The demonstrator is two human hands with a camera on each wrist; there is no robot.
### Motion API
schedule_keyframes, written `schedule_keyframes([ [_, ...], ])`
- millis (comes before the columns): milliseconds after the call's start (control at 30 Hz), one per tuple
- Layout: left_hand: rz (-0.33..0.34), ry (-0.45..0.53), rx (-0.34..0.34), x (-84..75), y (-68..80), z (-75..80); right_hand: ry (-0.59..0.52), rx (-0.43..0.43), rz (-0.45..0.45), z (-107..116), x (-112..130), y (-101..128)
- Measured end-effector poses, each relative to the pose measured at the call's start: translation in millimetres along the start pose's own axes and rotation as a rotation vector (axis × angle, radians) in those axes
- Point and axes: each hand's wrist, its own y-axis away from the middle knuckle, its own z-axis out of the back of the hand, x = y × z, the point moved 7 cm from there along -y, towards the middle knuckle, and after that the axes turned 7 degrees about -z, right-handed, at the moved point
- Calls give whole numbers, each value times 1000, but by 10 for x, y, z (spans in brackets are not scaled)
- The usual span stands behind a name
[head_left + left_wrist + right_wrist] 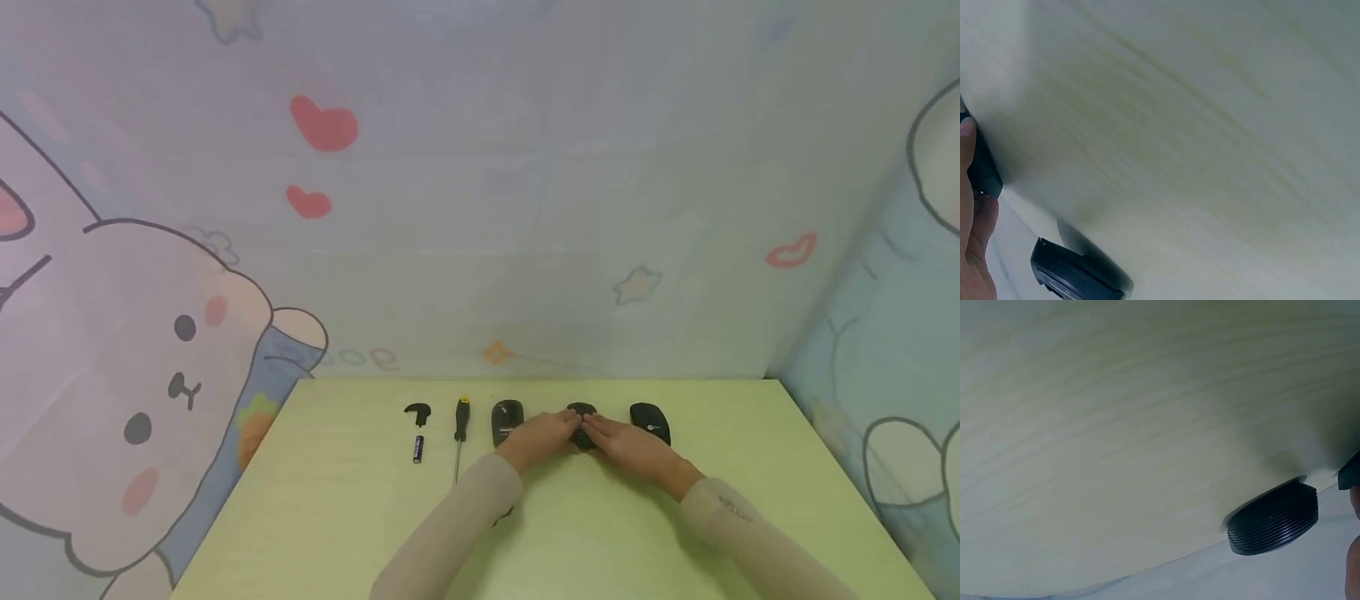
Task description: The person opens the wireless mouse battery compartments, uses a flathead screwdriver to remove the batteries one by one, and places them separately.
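Left hand [542, 436]: your fingers lie nearly straight, tips against the left side of the middle black mouse [581, 412]; whether they pinch it cannot be told.

Right hand [627, 443]: your fingers, likewise nearly straight, meet the same mouse from the right; grip hidden.

Middle black mouse: on the pale green table [315, 517], near its far edge, mostly covered by both hands.

Left neighbour: black mouse [507, 420], just beside your left knuckles. Risk: a sideways slip of that hand would likely knock it.

Right neighbour: black mouse [649, 421], just beside your right hand. Same risk.

Further left: screwdriver [460, 433] with yellow-tipped handle, battery [418, 448], small black cover piece [417, 412]. Risk: the battery may roll if the table is jolted.

Far edge: close behind the row; a forward push could send the mouse off it.
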Motion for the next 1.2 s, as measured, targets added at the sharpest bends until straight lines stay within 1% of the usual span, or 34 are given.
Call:
schedule_keyframes([
  [100,-15,-51,4,-34,19,-21,29,37,4,-17,14,16],
  [200,-13,-100,4,-55,42,1,47,45,4,-4,23,15],
  [300,-2,-101,12,-68,62,40,42,25,8,45,38,5],
  [433,5,-80,2,-77,86,89,-8,-15,-1,128,53,-16],
  [567,19,-29,-43,-94,112,147,-94,-82,-20,216,58,-28],
  [667,26,55,-94,-109,154,204,-176,-154,-20,275,60,-37],
  [767,30,151,-148,-102,211,265,-258,-201,-32,318,52,-51],
  [867,33,252,-194,-77,255,326,-327,-219,-70,381,35,-64],
  [1000,34,343,-261,-28,314,455,-390,-215,-148,513,33,-105],
  [1067,38,361,-288,-1,350,533,-427,-213,-185,586,39,-131],
  [1200,32,348,-328,25,431,675,-504,-213,-250,684,59,-166],
])
